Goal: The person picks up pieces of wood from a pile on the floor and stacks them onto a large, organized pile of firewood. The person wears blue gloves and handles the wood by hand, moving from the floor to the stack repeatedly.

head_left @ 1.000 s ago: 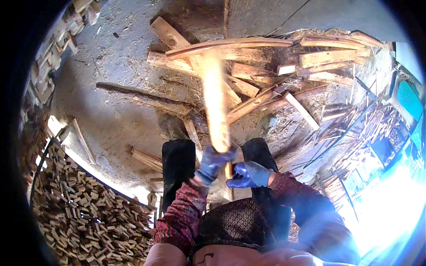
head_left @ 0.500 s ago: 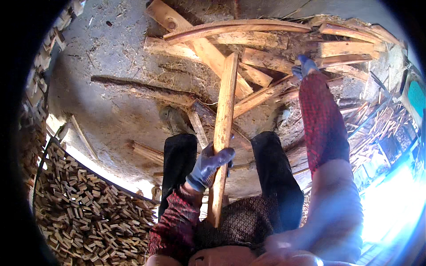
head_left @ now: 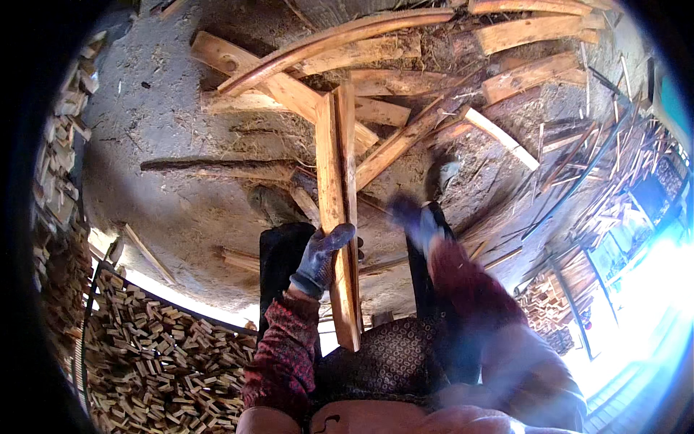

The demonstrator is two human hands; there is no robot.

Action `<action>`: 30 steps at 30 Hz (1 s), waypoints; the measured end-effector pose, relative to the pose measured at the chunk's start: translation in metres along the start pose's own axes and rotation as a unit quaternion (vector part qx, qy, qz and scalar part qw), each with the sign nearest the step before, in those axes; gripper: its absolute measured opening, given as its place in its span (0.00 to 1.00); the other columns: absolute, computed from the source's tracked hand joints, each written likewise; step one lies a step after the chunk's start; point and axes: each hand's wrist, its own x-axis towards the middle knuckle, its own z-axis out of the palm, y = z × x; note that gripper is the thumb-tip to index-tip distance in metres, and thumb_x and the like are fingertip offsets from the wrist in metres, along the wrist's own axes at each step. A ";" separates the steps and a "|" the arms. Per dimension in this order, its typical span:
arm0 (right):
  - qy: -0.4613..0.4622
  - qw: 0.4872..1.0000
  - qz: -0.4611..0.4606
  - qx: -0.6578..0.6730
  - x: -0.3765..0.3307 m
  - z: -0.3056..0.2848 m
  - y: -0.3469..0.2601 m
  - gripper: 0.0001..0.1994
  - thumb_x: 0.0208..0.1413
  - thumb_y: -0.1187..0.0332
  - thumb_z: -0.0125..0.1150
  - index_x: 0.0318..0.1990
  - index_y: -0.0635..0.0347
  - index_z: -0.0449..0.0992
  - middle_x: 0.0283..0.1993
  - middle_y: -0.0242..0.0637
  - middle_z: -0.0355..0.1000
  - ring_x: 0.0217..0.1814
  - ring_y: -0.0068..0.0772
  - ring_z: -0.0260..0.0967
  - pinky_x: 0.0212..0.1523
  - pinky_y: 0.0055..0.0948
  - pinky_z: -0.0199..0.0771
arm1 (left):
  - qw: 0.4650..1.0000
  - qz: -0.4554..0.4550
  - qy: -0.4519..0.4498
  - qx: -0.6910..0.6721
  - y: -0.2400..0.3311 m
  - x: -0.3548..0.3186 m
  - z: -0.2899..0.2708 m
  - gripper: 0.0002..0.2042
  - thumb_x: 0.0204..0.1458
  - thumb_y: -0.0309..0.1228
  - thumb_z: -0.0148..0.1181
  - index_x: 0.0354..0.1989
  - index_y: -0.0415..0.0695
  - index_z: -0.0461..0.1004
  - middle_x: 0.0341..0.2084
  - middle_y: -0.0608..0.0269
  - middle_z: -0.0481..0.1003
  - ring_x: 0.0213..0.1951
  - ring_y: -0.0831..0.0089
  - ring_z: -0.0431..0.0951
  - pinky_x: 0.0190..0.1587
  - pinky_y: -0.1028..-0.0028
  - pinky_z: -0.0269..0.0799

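Note:
My left hand (head_left: 324, 257), in a grey-blue glove, is closed round a long wooden board (head_left: 331, 181) held lengthwise in front of my lap. A second long wooden face runs along the board's right side; I cannot tell whether it is another piece or the board's own side. The board's lower end rests over my patterned apron (head_left: 394, 358). My right hand (head_left: 416, 217), also gloved, is smeared by motion above my right knee; its fingers cannot be made out. Beyond it lies a pale strip of wood (head_left: 502, 137).
Several boards (head_left: 390, 83) and a long curved slab (head_left: 332, 47) lie heaped on the dusty floor. A bark-edged piece (head_left: 224, 168) lies left. Cut wood blocks (head_left: 166, 354) are piled lower left, thin sticks (head_left: 600, 173) at the right.
My right hand has come back from the boards at the far right toward my knee. The board in my left hand has turned and shows a second face or piece. The view has shifted.

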 end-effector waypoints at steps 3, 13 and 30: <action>0.187 0.964 -0.134 -0.133 0.151 -0.011 -0.044 0.31 0.59 0.47 0.64 0.60 0.63 0.70 0.61 0.49 0.70 0.62 0.45 0.67 0.60 0.46 0.66 | 0.996 0.048 0.011 0.073 0.002 0.005 0.007 0.21 0.56 0.40 0.67 0.52 0.40 0.73 0.34 0.60 0.79 0.32 0.66 0.82 0.35 0.66 0.81; 0.060 0.987 -0.131 -0.067 0.020 -0.032 -0.091 0.15 0.59 0.59 0.68 0.45 0.61 0.81 0.35 0.33 0.80 0.31 0.25 0.75 0.32 0.26 0.73 | 0.995 0.000 -0.033 0.096 -0.002 0.009 0.020 0.23 0.58 0.40 0.67 0.54 0.36 0.75 0.44 0.63 0.79 0.43 0.74 0.79 0.49 0.72 0.76; 0.260 0.937 -0.229 -0.054 0.160 -0.112 -0.156 0.14 0.53 0.60 0.72 0.42 0.56 0.76 0.35 0.32 0.74 0.37 0.30 0.71 0.39 0.31 0.71 | 0.985 -0.052 -0.144 -0.074 0.012 0.024 0.050 0.38 0.55 0.54 0.62 0.65 0.34 0.64 0.49 0.42 0.77 0.49 0.52 0.81 0.52 0.56 0.79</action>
